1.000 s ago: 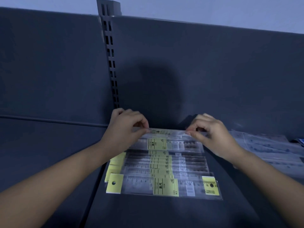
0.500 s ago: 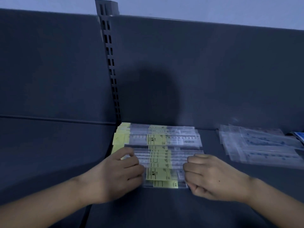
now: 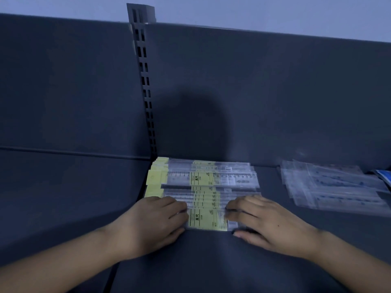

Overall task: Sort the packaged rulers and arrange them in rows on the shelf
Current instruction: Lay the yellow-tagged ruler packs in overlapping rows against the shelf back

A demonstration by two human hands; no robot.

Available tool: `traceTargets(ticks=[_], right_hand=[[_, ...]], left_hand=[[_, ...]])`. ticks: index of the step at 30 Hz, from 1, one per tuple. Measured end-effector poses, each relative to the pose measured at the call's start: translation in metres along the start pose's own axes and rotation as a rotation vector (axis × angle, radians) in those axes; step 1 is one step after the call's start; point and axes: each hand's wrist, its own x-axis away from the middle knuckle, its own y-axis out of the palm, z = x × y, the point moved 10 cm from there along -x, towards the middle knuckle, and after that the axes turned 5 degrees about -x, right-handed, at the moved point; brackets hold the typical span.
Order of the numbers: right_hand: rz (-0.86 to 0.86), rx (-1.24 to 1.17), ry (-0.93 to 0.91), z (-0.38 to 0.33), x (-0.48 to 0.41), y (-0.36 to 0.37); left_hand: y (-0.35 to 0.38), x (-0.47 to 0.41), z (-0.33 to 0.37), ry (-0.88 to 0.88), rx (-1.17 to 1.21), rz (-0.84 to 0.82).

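Nearby | clear packets [image 3: 330, 185] right of rulers [image 3: 203, 179]; slotted upright [image 3: 145, 81] behind

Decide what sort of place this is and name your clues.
Probably a shop or stockroom: dark metal shelving with a slotted upright, packaged rulers with yellow labels laid in rows, and more clear packets piled beside them.

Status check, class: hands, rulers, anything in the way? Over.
Left hand and right hand press front rulers. Rows overlap, rear row by panel. Clear packs right, apart; nothing blocking.
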Motion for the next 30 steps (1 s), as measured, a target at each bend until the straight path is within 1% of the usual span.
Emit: traceTargets(ticks=[4, 6, 9, 11, 12, 14, 15, 16, 17, 18, 19, 21, 22, 25, 27, 30], right_hand=[[0.065, 0.055, -0.01, 0.002, -0.003, -0.003], [0.086, 0.082, -0.017, 0.002, -0.005, -0.005], [0.066, 0.139, -0.036, -0.003, -0.005, -0.005], [0.062, 0.115, -0.026, -0.003, -0.005, -0.007], [0.06, 0.074, 0.005, 0.0, -0.006, -0.007], [0.047, -0.013, 0.128, 0.013, -0.01, -0.003], [0.04, -0.029, 0.204, 0.021, -0.013, 0.001], [0.024, -0.03, 0.272, 0.03, -0.016, 0.006], [-0.001, -0.036, 0.328, 0.037, -0.02, 0.011], [-0.038, -0.062, 0.38, 0.043, -0.023, 0.018], [-0.088, -0.085, 0.422, 0.047, -0.024, 0.026], [-0.157, -0.058, 0.434, 0.048, -0.025, 0.034], [-0.163, -0.052, 0.441, 0.047, -0.025, 0.036], [-0.083, 0.014, 0.45, 0.042, -0.022, 0.029], [-0.053, 0.042, 0.453, 0.04, -0.02, 0.026], [0.0, 0.016, 0.399, 0.036, -0.022, 0.022]], left_hand=[[0.0, -0.007, -0.003, -0.031, -0.038, 0.005], [0.0, -0.009, -0.005, -0.042, -0.08, 0.035], [0.0, -0.011, -0.001, -0.018, -0.093, 0.017], [-0.003, -0.012, 0.002, -0.023, -0.053, -0.008], [-0.004, -0.012, -0.001, -0.051, -0.006, -0.015], [-0.003, -0.015, -0.013, -0.153, 0.107, -0.021], [0.003, -0.016, -0.022, -0.209, 0.102, -0.032], [0.01, -0.019, -0.031, -0.267, 0.056, -0.078], [0.015, -0.023, -0.039, -0.319, -0.002, -0.131], [0.024, -0.025, -0.044, -0.372, -0.011, -0.212], [0.028, -0.028, -0.048, -0.401, -0.014, -0.232], [0.045, -0.026, -0.044, -0.397, 0.008, -0.315], [0.047, -0.026, -0.041, -0.41, 0.043, -0.307], [0.054, -0.018, -0.04, -0.465, 0.035, -0.344], [0.058, -0.015, -0.04, -0.467, 0.042, -0.34], [0.049, -0.021, -0.037, -0.438, 0.024, -0.278]])
